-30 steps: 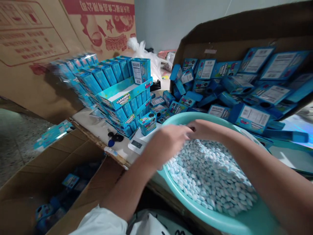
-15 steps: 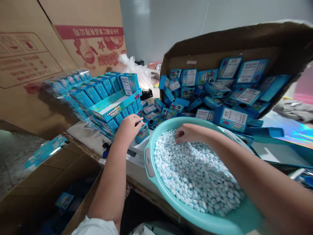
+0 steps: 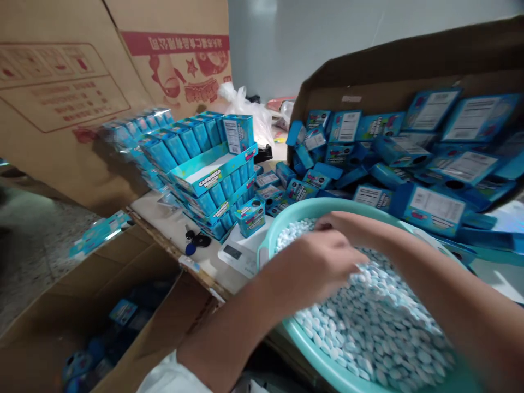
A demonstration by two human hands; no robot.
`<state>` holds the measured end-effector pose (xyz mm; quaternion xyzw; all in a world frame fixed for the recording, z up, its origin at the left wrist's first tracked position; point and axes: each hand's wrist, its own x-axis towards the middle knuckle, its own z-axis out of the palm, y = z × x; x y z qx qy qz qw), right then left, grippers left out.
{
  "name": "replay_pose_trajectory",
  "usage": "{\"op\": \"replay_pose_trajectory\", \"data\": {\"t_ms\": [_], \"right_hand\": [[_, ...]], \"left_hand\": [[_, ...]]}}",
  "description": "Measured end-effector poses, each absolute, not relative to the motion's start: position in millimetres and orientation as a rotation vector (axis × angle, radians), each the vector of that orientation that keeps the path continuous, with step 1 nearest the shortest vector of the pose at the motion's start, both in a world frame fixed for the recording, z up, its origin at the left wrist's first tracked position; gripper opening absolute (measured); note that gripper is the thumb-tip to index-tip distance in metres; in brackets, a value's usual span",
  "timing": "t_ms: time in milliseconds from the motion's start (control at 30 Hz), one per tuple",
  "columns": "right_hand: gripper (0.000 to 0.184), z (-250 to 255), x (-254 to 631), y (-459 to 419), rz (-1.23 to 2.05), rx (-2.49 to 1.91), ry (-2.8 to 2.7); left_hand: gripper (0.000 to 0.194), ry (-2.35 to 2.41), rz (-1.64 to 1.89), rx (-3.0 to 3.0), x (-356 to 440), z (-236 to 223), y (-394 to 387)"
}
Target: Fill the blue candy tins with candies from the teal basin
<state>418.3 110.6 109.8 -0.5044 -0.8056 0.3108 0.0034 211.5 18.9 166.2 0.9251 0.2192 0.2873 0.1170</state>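
A round teal tub (image 3: 295, 333) full of pale blue and white candies (image 3: 380, 322) stands in front of me. My left hand (image 3: 321, 265) is over the candies, smeared by motion, so its fingers do not show clearly. Just behind it, my right hand (image 3: 338, 222) is low at the tub's far side, its fingers mostly hidden by the left hand. Left of the tub, a small blue candy box (image 3: 250, 218) stands upright on a white digital scale (image 3: 235, 254), with neither hand on it.
Stacked display trays (image 3: 204, 180) of blue boxes stand to the left. A carton (image 3: 368, 71) on its side spills many loose boxes (image 3: 438, 207) behind the tub. Keys (image 3: 196, 239) lie near the table edge. An open carton (image 3: 135, 256) stands below left.
My left hand has left the small box on the scale and moved right, over the candies beside my right hand. The view has shifted, so things appear further right.
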Motion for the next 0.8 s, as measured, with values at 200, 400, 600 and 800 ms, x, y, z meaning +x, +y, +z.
{"op": "replay_pose_trajectory", "data": {"t_ms": [200, 400, 600, 800], "right_hand": [[0.034, 104.5, 420.3, 108.4, 1.031, -1.569, -2.603], [0.036, 112.3, 416.5, 106.3, 1.122, -1.652, -2.662], [0.030, 107.5, 420.2, 106.6, 1.118, -1.709, -2.623], [0.018, 110.5, 419.6, 107.4, 1.093, -1.734, -2.601]], "left_hand": [[0.021, 0.511, 0.141, 2.774, 228.7, 143.2, 8.4], [0.030, 0.333, -0.076, 2.578, 218.2, 152.9, 19.3], [0.032, 0.288, -0.083, 2.541, 218.4, 152.8, 21.2], [0.038, 0.280, 0.049, 2.571, 217.6, 152.1, 22.6]]}}
